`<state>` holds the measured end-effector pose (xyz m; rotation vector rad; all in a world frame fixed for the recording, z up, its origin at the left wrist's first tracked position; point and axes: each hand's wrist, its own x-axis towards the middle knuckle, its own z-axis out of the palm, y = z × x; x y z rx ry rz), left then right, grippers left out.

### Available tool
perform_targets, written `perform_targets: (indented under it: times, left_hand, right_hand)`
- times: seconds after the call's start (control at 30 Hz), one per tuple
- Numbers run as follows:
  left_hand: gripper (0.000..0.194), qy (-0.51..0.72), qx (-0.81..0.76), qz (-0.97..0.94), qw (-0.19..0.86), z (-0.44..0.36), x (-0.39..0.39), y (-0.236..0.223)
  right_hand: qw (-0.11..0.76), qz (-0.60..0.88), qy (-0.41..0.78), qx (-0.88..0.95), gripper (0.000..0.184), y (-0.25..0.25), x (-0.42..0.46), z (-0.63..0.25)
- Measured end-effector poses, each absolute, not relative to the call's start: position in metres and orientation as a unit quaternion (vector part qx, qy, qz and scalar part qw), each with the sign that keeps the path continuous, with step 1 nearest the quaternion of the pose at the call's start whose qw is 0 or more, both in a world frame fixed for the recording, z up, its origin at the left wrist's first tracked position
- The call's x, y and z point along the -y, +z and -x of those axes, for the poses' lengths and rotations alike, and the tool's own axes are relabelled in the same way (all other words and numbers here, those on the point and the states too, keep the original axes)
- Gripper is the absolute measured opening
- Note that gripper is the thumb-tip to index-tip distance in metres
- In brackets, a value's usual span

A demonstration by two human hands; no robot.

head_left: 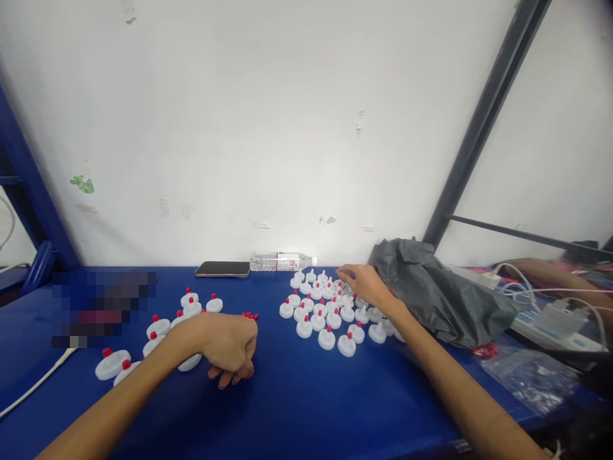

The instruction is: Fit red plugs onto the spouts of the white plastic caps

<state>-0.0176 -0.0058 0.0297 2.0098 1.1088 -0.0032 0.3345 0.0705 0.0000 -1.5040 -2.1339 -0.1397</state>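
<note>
My left hand [230,347] hovers over the blue table, fingers curled in a closed grip; whatever it may hold is hidden. Just behind it lies a small heap of red tips [249,315]. My right hand [363,282] reaches over the back of a crowd of white nozzle caps [326,338], its fingers bent and close together; I cannot make out anything between them. Several caps there carry red tips, while others, such as the bare cap [377,332], show a plain white spout. More red-tipped caps [158,326] stand around my left forearm, which hides part of them.
A phone [223,269] and a water bottle [282,261] lie along the wall. On the right are a black plastic bag [435,297], a power strip [550,327] with cables and a clear bag [531,377]. A white cable [38,383] crosses the left side.
</note>
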Motion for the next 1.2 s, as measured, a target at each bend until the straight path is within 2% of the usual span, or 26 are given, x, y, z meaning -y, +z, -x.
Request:
perform_targets:
  times: [0.1,0.27,0.33,0.43,0.63,0.83,1.03,1.2]
  left_hand:
    - [0.020,-0.109,-0.460,-0.797,0.375,0.013,0.006,0.038]
    - [0.015,-0.062,-0.480,-0.812,0.327,0.006,0.007,0.041]
    - [0.015,-0.018,-0.455,-0.839,0.298,0.003,0.006,0.039]
    - [0.017,0.043,-0.431,-0.867,0.248,-0.001,0.004,0.036]
    - [0.016,0.178,-0.446,-0.859,0.176,-0.014,-0.006,0.032]
    - [0.017,0.319,-0.474,-0.810,0.132,-0.023,-0.008,0.030]
    - [0.019,0.420,-0.482,-0.740,0.210,-0.033,-0.002,0.026]
    - [0.024,0.433,-0.436,-0.732,0.295,-0.037,0.000,0.017]
  right_hand:
    - [0.248,0.526,-0.050,0.812,0.034,0.004,-0.064,-0.328]
    - [0.209,0.491,-0.035,0.845,0.054,0.005,-0.056,-0.314]
    - [0.209,0.489,-0.036,0.846,0.056,0.006,-0.055,-0.313]
    - [0.236,0.488,-0.050,0.839,0.045,0.010,-0.052,-0.313]
    - [0.359,0.431,-0.052,0.826,0.022,0.019,-0.032,-0.289]
    - [0.343,0.321,-0.046,0.882,0.018,0.015,-0.008,-0.252]
    - [0.314,0.280,-0.055,0.905,0.016,0.009,0.001,-0.240]
    - [0.304,0.273,-0.071,0.910,0.013,0.004,-0.001,-0.240]
